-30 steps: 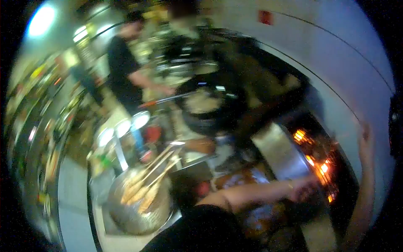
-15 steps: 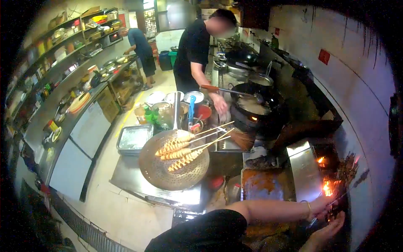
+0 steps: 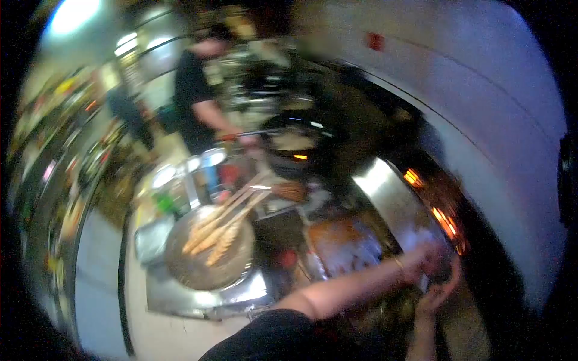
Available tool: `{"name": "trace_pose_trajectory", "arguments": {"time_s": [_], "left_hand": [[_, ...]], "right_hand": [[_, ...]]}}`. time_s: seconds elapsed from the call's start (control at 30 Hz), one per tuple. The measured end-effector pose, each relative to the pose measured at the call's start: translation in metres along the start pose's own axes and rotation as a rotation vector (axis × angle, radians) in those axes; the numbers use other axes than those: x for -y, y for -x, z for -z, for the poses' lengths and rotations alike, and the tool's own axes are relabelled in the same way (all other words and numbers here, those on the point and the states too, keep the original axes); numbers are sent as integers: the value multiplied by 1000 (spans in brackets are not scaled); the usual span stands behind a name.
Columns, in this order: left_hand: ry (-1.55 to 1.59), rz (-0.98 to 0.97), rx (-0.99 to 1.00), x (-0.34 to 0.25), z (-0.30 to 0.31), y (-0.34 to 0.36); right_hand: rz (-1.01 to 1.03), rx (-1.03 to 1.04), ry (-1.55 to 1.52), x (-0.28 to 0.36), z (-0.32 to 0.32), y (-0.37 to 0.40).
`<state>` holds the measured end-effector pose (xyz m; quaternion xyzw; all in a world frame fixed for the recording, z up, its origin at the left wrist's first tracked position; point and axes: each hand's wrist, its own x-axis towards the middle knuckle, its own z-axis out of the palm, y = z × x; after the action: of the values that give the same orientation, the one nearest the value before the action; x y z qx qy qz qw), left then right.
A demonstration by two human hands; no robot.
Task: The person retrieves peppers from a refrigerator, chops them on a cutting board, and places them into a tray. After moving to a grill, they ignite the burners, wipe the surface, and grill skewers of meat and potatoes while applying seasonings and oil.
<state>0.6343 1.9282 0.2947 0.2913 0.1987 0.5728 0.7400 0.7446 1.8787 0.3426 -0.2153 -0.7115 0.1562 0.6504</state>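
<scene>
At the near end of the glowing grill (image 3: 444, 221) on the right, the left hand (image 3: 428, 263) and right hand (image 3: 438, 293), close together, seem to tend something dark, their grip lost in blur, work needing fingers kept off the embers; to the left, a perforated pan (image 3: 192, 272) holds skewers (image 3: 221, 233).

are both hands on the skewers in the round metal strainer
No, the left hand and right hand are over by the grill, apart from the skewers.

Long dark grill (image 3: 436, 203), apparently glowing orange
</scene>
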Motion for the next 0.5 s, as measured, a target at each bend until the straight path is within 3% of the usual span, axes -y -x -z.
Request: {"name": "trace_pose_trajectory", "arguments": {"time_s": [0.03,0.13,0.17,0.2,0.3,0.37,0.5], "left_hand": [[-85,90,-189,-30,-24,27],[-103,147,-255,-57,-6,47],[-122,100,-457,-63,-22,53],[-135,89,-434,-65,-22,54],[-200,123,-411,-70,-14,59],[-221,167,-441,-70,-32,56],[-113,232,-239,-47,-32,41]], "right_hand": [[-68,-15,1,8,10,3],[-449,301,191,17,73,32],[-575,420,220,22,90,37],[-616,383,307,24,104,57],[-661,691,518,25,155,106],[-856,713,480,21,172,116],[-1062,920,764,-28,190,158]]}}
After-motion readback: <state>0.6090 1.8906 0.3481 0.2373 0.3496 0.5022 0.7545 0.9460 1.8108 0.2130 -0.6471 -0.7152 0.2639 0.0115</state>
